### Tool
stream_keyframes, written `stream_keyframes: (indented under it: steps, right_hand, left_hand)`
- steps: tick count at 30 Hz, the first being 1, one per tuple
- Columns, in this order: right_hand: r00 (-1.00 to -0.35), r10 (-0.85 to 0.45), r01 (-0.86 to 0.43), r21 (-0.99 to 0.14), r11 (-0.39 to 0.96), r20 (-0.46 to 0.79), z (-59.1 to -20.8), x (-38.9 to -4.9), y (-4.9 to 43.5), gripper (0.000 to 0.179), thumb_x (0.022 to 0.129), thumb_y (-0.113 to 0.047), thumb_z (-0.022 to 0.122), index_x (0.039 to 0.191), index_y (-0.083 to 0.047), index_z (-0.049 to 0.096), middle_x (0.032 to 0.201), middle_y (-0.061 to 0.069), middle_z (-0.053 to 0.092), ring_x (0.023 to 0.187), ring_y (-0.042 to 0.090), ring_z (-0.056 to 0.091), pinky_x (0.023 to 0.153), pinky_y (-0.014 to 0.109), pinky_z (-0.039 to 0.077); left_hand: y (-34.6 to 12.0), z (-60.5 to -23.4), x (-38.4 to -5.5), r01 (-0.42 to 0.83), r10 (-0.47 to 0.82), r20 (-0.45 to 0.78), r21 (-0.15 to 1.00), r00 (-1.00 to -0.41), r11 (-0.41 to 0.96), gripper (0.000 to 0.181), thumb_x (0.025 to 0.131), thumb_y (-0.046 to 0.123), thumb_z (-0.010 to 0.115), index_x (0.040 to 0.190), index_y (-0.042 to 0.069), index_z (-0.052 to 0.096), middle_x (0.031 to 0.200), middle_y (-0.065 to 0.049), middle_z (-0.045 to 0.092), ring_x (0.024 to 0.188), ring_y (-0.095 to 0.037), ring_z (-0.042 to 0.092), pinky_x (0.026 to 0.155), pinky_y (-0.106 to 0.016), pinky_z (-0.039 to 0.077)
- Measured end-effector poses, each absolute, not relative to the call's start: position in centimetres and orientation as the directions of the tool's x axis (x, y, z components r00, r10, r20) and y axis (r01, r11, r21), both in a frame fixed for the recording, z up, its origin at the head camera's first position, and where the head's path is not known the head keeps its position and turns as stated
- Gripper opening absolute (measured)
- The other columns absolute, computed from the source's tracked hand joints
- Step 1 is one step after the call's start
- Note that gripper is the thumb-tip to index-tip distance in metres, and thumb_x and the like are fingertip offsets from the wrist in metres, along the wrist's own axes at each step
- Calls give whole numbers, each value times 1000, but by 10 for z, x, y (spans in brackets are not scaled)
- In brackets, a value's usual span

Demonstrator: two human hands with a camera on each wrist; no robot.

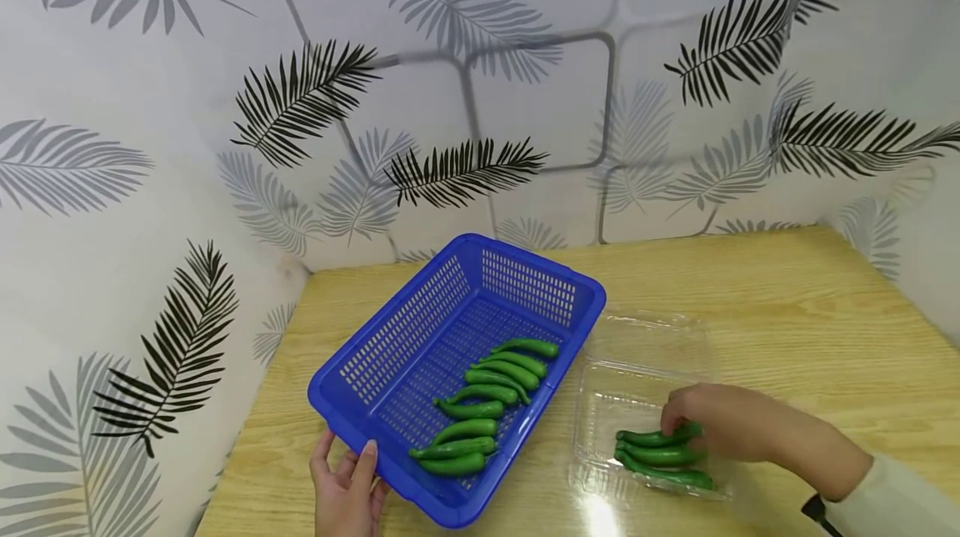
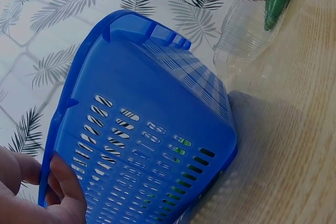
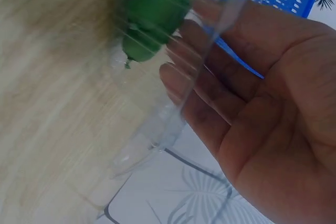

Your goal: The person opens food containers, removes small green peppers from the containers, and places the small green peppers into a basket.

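Note:
My left hand (image 1: 348, 487) grips the near-left rim of a blue plastic basket (image 1: 408, 324), its thumb on top and fingers beneath. Several green chili peppers (image 1: 468, 410) lie in a row along the basket's right side. To the right stands an opened clear plastic clamshell box (image 1: 600, 412) holding a few more green peppers (image 1: 663, 457). My right hand (image 1: 712, 420) reaches into that box from the right. In the right wrist view, its loosely bent fingers (image 3: 181, 74) are seen through the clear wall, with the fingertips at a green pepper (image 3: 157, 14).
Under everything is a light wooden table (image 1: 825, 337). The box's clear lid (image 1: 648, 337) lies folded back behind it, close to the basket's right rim. A pale wall covering with feather-like leaves (image 1: 465, 174) rises behind the table.

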State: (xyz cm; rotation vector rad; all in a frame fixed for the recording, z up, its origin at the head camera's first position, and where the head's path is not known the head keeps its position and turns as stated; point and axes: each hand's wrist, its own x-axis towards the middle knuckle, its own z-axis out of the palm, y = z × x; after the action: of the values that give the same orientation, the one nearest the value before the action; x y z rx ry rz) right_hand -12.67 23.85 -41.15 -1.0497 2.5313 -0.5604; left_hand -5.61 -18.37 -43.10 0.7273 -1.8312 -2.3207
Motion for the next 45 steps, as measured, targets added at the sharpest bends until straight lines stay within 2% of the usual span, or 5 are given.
stream_keyframes:
  steps: [14, 19, 27, 37, 45]
  right_hand:
    - [-734, -679, -633, -345, 693, -15, -425, -118, 239, 33, 74, 12, 63, 85, -20, 62, 83, -12, 54, 73, 4, 51, 57, 25, 47]
    - [-744, -666, -656, -242, 715, 49, -434, -116, 235, 33, 71, 11, 69, 88, -16, 60, 82, -7, 56, 74, 10, 55, 58, 27, 48]
    - [-756, -646, -655, -147, 742, 105, -440, -114, 233, 33, 67, -1, 79, 77, -21, 55, 73, -13, 49, 64, 2, 42, 48, 22, 38]
    - [-746, -649, -655, -335, 677, 148, -412, -116, 249, 31, 74, -10, 77, 98, -22, 62, 92, -17, 55, 79, 0, 54, 61, 23, 49]
    - [-761, -599, -647, -345, 680, 248, -393, -121, 263, 32, 75, -7, 76, 101, -20, 60, 93, -16, 57, 80, 2, 57, 62, 23, 51]
  left_hand:
    - [-185, -432, -57, -226, -355, -319, 933, -879, -279, 73, 96, 20, 53, 144, 23, -2, 105, 0, 55, 82, -11, 62, 69, -26, 52]
    - [-186, -433, -57, -221, -366, -316, 934, -875, -280, 72, 96, 20, 53, 144, 23, -1, 105, 0, 55, 82, -11, 61, 68, -26, 52]
    - [-185, -433, -57, -209, -355, -308, 934, -883, -289, 73, 96, 20, 54, 144, 24, -1, 108, -1, 55, 84, -11, 62, 69, -26, 52]
    - [-183, -432, -56, -172, -354, -278, 937, -893, -303, 69, 96, 16, 54, 142, 23, 3, 106, -2, 55, 81, -9, 60, 68, -26, 52]
    - [-184, -431, -56, -160, -348, -274, 933, -896, -321, 70, 96, 16, 54, 143, 23, 3, 105, -2, 56, 80, -10, 60, 68, -26, 52]
